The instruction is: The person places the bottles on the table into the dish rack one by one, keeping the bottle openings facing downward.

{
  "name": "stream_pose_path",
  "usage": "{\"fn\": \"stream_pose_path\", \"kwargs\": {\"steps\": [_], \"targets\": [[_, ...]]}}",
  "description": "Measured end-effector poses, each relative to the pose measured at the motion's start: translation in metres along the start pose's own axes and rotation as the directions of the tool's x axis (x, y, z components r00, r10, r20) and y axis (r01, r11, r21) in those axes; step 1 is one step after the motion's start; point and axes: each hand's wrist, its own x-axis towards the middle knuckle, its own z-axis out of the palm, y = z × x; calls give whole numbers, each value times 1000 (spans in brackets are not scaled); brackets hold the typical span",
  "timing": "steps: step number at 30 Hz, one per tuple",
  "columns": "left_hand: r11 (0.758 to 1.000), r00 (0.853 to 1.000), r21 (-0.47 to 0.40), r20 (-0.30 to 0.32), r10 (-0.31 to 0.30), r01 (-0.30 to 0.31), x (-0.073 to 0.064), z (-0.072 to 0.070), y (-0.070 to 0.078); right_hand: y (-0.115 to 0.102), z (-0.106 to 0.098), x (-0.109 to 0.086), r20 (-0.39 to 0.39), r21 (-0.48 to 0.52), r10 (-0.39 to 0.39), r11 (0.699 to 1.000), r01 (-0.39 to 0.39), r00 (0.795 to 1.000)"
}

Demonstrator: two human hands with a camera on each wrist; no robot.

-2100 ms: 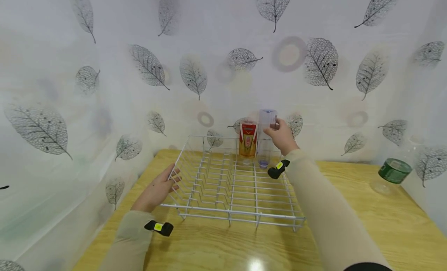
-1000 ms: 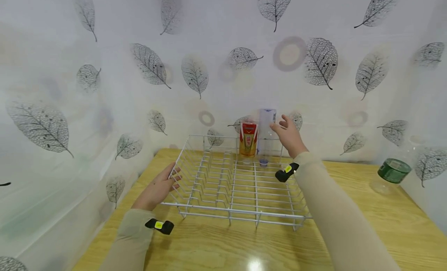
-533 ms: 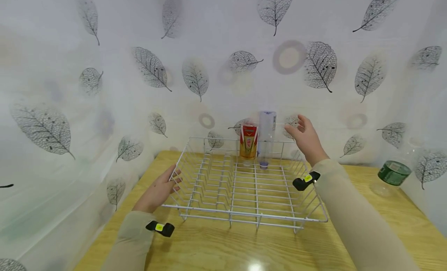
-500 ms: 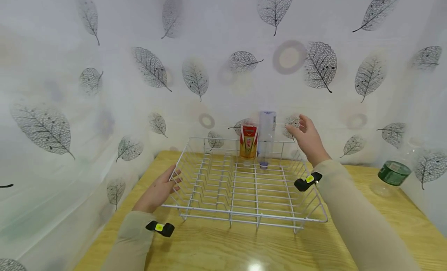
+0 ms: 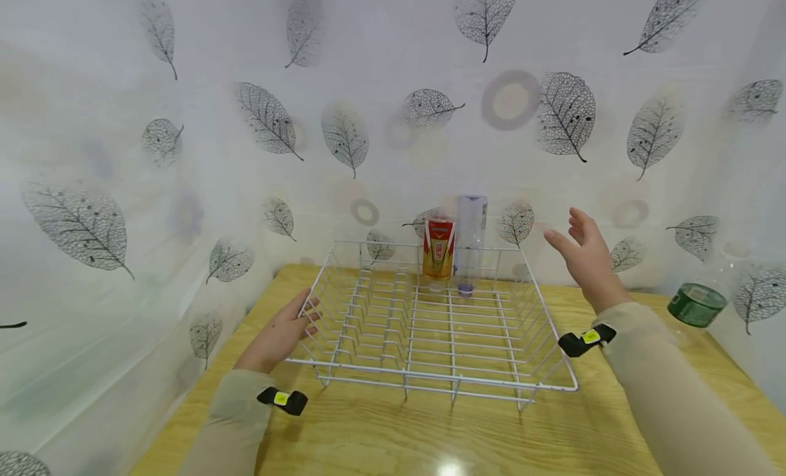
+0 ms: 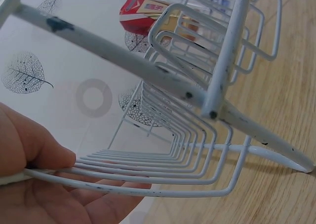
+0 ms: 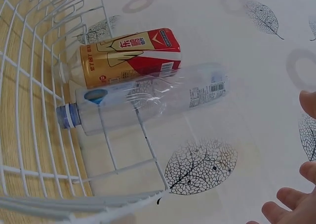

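My left hand (image 5: 275, 336) grips the left side of a white wire dish rack (image 5: 405, 371), its thumb over a side wire and fingers beneath, as the left wrist view shows. At the rack's back stand two upside-down plastic bottles. One has a red and gold label (image 5: 439, 251); the other is a clear bottle (image 5: 471, 234), neck down on a blue cap (image 7: 67, 116). To the right of the rack my right hand (image 5: 588, 261) is raised with nothing in it, thumb and fingers spread apart. Only part of that hand shows in the right wrist view.
A clear bottle with a green label (image 5: 696, 304) stands at the right end of the wooden table (image 5: 368, 428). A pale curtain (image 5: 393, 162) printed with grey leaves hangs behind and along the left.
My right hand has let go of the clear bottle and moved right, away from it, past the rack's side. The left hand has stayed on the rack.
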Motion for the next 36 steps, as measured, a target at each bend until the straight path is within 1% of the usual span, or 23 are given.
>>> {"fn": "stream_pose_path", "kwargs": {"steps": [5, 9, 15, 19, 22, 24, 25, 27, 30, 32, 35, 36], "targets": [[1000, 1000, -10, 1, 3, -3, 0, 0, -1, 6, -13, -7, -16, -5, 8, 1000, -8, 1000], [1000, 1000, 2, -3, 4, -4, 2, -2, -2, 10, -26, -14, -31, -29, 30, 999, -30, 999], [1000, 1000, 14, -8, 0, 0, 2, -1, -1, 25, -45, -29, -62, -26, 57, 998, -59, 996], [1000, 1000, 19, -12, -1, 2, 2, 0, -1, 35, -56, -45, -103, -58, 69, 995, -75, 992], [1000, 1000, 24, -12, -8, 8, 2, -1, -1, 43, -63, -59, -169, -77, 86, 992, -100, 982], [1000, 1000, 24, -14, -10, 11, 2, -1, -2, 50, -68, -68, -238, -85, 105, 988, -128, 966], [1000, 1000, 26, -17, -13, 13, 2, -1, -2, 53, -71, -73, -276, -86, 120, 985, -149, 954], [1000, 1000, 23, -17, -17, 17, 3, -1, -3, 62, -78, -80, -361, -88, 148, 978, -191, 921], [1000, 1000, 15, -17, -20, 20, 3, -1, -3, 74, -87, -90, -465, -65, 205, 962, -264, 861], [1000, 1000, 12, -13, -21, 21, 3, -1, -3, 83, -93, -94, -505, -39, 248, 950, -309, 827], [1000, 1000, 8, -12, -20, 20, 2, 0, -3, 99, -103, -98, -536, 11, 312, 932, -363, 785], [1000, 1000, 6, -9, -18, 18, 3, 1, -3, 106, -107, -98, -542, 31, 328, 928, -372, 773]]}}
